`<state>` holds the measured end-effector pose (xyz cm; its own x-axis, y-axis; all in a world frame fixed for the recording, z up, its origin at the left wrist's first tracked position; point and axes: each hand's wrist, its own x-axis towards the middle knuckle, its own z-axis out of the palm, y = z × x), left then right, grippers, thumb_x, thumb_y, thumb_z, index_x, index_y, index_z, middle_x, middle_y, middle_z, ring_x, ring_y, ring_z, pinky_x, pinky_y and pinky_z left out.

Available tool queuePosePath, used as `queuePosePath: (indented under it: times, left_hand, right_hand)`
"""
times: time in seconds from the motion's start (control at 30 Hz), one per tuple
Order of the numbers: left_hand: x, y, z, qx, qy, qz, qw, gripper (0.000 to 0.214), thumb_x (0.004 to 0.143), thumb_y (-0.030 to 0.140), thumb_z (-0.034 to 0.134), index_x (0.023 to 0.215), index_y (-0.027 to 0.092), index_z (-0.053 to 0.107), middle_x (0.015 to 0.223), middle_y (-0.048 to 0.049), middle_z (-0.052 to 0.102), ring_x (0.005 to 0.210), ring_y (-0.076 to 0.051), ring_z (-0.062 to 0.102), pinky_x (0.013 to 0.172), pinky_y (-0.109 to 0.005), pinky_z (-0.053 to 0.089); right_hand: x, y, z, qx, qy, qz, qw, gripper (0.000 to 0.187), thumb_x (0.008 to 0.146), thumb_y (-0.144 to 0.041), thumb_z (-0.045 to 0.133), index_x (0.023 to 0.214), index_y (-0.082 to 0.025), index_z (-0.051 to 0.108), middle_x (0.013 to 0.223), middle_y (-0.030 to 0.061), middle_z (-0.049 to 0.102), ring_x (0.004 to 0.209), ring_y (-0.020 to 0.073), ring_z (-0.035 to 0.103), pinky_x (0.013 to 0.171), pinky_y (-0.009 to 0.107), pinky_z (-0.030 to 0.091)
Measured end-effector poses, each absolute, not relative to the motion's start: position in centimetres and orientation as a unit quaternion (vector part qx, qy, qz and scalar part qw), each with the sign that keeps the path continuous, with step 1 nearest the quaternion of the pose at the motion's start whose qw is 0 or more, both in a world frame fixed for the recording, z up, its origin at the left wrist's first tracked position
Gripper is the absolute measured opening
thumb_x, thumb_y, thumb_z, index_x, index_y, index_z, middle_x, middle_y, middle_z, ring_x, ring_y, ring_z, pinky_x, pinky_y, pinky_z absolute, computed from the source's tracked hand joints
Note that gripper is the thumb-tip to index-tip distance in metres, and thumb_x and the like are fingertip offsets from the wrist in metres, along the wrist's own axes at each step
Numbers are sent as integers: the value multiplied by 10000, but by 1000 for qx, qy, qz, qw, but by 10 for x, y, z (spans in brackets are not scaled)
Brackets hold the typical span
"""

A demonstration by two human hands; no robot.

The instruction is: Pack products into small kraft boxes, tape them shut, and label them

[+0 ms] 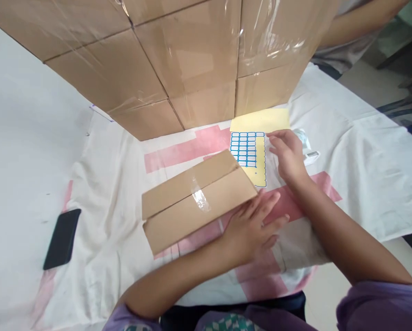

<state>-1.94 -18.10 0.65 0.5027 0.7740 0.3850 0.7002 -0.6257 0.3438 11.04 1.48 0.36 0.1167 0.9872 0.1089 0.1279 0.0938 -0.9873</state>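
A closed cardboard box [188, 188] lies in front of me, with clear tape across its middle seam. My left hand [249, 227] is beside its right lower edge, fingers spread and holding nothing; some fingertips are close to the box corner. Partly behind the box is a sheet of blue-edged white labels [243, 149], its right column and bottom rows mostly bare yellow backing. At the sheet's upper right corner, my right hand [288, 154] has its fingertips closed on the edge, by the last label in the top row.
Several taped cardboard boxes [199, 59] form a tall stack at the back. A yellow sheet [259, 120] lies at its foot. A small white item [311, 157] sits right of my right hand, a black phone [61, 239] far left. Another person's arm [361, 23] shows upper right. The cloth [105, 230] is wrinkled.
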Motion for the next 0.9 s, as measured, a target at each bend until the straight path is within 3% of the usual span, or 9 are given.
queuePosePath:
  times: [0.13, 0.2, 0.3, 0.47, 0.6, 0.73, 0.9]
  left_hand:
    - [-25, -163, -10, 840, 452, 289, 76, 399, 987, 267, 556, 1375, 176, 561, 1675, -204, 346, 1560, -364, 349, 1191, -554, 464]
    - [-34, -166, -11, 849, 434, 292, 70, 385, 982, 234, 554, 1352, 130, 568, 1638, -249, 386, 1535, -351, 398, 1213, -516, 448]
    - [-49, -174, -11, 867, 405, 281, 72, 353, 981, 223, 556, 1318, 125, 592, 1587, -229, 474, 1505, -324, 451, 1207, -469, 465]
    - [-77, -181, -11, 873, 392, 282, 69, 303, 978, 209, 568, 1271, 152, 623, 1503, -187, 583, 1379, -277, 592, 1135, -413, 541]
    - [-95, -187, -15, 852, 428, 289, 87, 303, 965, 187, 591, 1264, 155, 628, 1511, -186, 582, 1320, -263, 640, 1091, -392, 573]
    - [-102, -191, -15, 816, 480, 294, 134, 344, 973, 177, 571, 1316, 165, 599, 1521, -179, 576, 1387, -248, 592, 1128, -391, 546]
    - [-91, -193, 0, 780, 492, 351, 165, 317, 982, 186, 558, 1295, 200, 609, 1485, -164, 607, 1348, -239, 622, 1092, -401, 566]
  right_hand:
    - [111, 11, 16, -496, -406, 530, 555, 151, 804, -412, 631, 852, -272, 596, 1188, 15, 710, 1256, 254, 570, 829, 371, 560]
    - [110, 8, 20, -487, -365, 565, 556, 157, 778, -405, 643, 822, -269, 579, 1178, 19, 712, 1289, 262, 542, 805, 368, 571]
    - [109, 7, 23, -483, -309, 595, 563, 162, 749, -392, 659, 797, -264, 571, 1186, 31, 698, 1281, 283, 543, 820, 417, 595]
    - [103, 4, 17, -464, -238, 645, 558, 195, 694, -336, 716, 780, -247, 565, 1057, 45, 699, 1047, 262, 670, 805, 406, 619]
    - [92, -2, 10, -449, -307, 690, 477, 255, 724, -367, 780, 880, -232, 630, 910, 52, 732, 834, 249, 717, 709, 386, 617]
    - [85, -3, 2, -464, -353, 671, 458, 328, 690, -297, 825, 963, -230, 655, 851, 21, 757, 769, 236, 728, 721, 382, 607]
    - [93, 7, 0, -410, -410, 668, 467, 201, 667, -268, 759, 845, -214, 680, 799, 7, 751, 756, 230, 706, 745, 370, 582]
